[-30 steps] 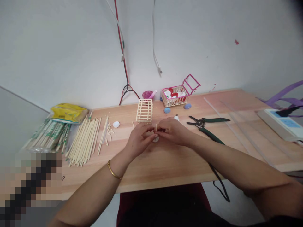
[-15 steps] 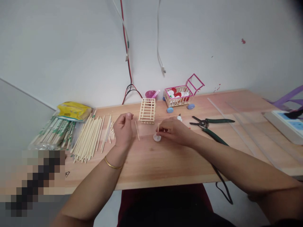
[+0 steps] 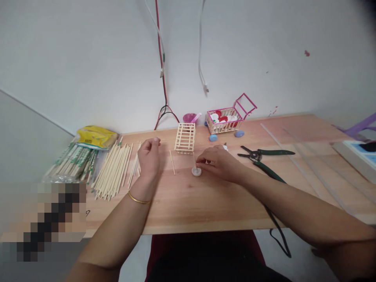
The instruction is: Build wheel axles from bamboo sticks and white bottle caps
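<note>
1. The right hand pinches a short stick with thumb and forefinger, upright in a white cap on the counter, just left of the fingers.
2. The left hand hovers further left, fingers curled; I cannot tell if it holds anything.
3. A loose stick lies between the hands, pointing away; a slatted frame stands just behind.
</note>
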`<state>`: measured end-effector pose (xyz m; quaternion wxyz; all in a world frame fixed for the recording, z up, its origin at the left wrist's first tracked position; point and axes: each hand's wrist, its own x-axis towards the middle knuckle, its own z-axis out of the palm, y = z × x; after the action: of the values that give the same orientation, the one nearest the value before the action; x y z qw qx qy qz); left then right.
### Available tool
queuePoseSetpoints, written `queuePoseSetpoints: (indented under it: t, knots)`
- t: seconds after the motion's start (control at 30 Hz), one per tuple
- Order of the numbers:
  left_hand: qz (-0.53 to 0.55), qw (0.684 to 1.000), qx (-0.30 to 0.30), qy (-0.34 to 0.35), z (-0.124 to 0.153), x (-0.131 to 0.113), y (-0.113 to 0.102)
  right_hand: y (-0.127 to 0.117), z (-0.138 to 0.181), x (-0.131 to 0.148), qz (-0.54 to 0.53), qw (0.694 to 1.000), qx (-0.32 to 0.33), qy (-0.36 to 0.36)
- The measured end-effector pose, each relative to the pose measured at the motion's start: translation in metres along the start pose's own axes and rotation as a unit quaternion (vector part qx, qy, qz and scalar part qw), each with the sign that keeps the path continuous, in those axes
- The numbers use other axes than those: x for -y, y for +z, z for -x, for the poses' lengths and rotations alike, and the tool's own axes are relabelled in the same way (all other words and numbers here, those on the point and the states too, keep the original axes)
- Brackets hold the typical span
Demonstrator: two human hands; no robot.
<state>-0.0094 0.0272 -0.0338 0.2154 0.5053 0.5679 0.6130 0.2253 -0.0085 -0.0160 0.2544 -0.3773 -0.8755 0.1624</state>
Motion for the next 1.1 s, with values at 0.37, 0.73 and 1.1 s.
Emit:
queuePoseSetpoints:
  t: [0.37,0.73,1.1]
  knots:
    - [-0.030,0.995,0.079,0.057,0.009,-0.006,0.001,-0.003,0.001,-0.005,0.007,0.999,0.025,0.020]
    - [-0.016,0.902,0.398,0.169,0.040,-0.027,0.008,0.005,0.003,-0.002,0.083,0.992,0.089,0.029]
    - [-0.046,0.899,0.397,0.179,0.045,-0.024,0.014,0.010,0.003,-0.005,0.093,0.992,0.080,0.010]
